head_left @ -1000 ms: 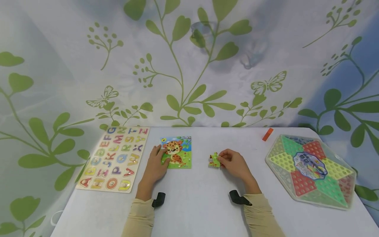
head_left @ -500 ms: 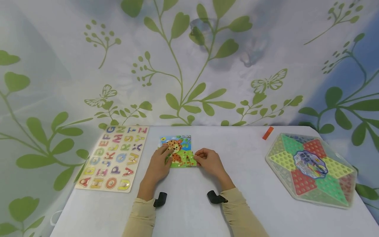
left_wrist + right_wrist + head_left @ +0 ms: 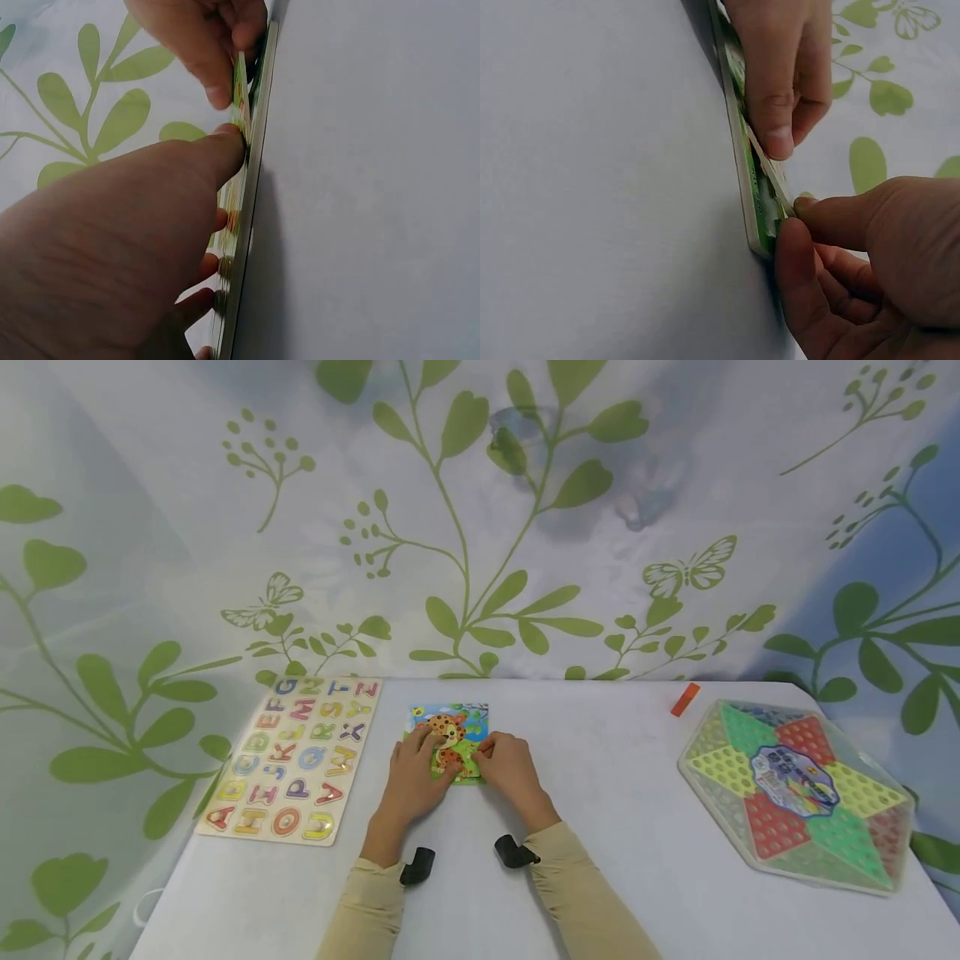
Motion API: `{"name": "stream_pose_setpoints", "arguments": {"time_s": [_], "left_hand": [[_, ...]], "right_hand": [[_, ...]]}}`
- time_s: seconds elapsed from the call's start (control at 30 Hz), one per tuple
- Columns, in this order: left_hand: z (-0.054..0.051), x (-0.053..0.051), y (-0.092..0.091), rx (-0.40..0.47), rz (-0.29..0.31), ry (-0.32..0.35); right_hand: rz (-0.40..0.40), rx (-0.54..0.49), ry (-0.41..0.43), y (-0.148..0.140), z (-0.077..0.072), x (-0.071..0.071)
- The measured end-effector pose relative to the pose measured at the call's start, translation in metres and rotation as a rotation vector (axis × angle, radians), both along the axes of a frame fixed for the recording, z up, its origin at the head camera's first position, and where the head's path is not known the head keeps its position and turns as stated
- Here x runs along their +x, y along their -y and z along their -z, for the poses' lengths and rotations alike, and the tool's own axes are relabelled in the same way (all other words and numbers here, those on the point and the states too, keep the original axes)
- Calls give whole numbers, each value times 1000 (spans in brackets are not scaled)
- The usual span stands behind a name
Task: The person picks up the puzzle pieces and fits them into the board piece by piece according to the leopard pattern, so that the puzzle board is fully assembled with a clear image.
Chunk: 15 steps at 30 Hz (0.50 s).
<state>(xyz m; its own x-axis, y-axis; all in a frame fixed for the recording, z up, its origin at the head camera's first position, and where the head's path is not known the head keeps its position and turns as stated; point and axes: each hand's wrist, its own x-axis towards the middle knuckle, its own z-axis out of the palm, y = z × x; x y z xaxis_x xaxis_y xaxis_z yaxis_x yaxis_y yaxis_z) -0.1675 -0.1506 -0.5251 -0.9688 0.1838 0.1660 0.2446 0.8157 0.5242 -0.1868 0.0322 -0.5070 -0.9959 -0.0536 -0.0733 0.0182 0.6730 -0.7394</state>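
A small square jigsaw puzzle [image 3: 474,717] with a cartoon leopard lies flat on the table, partly hidden under both hands. My left hand [image 3: 415,774] rests on its left and lower part, fingers spread over the picture. In the right wrist view, that hand's thumb touches a puzzle piece [image 3: 775,180] or lies just beside it. My right hand [image 3: 510,770] is at the puzzle's lower right corner and pinches the piece between thumb and index finger. The piece tilts, its near end raised above the green-edged frame [image 3: 754,214], with a gap beneath.
An alphabet peg board [image 3: 288,760] lies to the left. On the right are a hexagonal Chinese checkers set [image 3: 795,793] and, behind it, a small orange-red strip [image 3: 685,700]. A leaf-patterned curtain [image 3: 480,527] hangs along the table's back edge.
My right hand has carried the piece leftward from the open table onto the puzzle's lower right corner. My left hand has shifted slightly right over the puzzle, its thumb now nearer the piece.
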Motion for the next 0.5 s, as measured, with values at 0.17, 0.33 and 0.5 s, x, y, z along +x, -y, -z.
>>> {"name": "stream_pose_setpoints", "arguments": {"time_s": [0.17, 0.33, 0.5], "left_hand": [[-1, 2, -4, 11, -16, -25], [1, 2, -5, 13, -27, -13], [3, 1, -4, 20, -21, 6]], "right_hand": [[-38, 84, -39, 2, -3, 2], [-83, 116, -80, -1, -3, 8], [-123, 76, -78, -10, 3, 15]]}}
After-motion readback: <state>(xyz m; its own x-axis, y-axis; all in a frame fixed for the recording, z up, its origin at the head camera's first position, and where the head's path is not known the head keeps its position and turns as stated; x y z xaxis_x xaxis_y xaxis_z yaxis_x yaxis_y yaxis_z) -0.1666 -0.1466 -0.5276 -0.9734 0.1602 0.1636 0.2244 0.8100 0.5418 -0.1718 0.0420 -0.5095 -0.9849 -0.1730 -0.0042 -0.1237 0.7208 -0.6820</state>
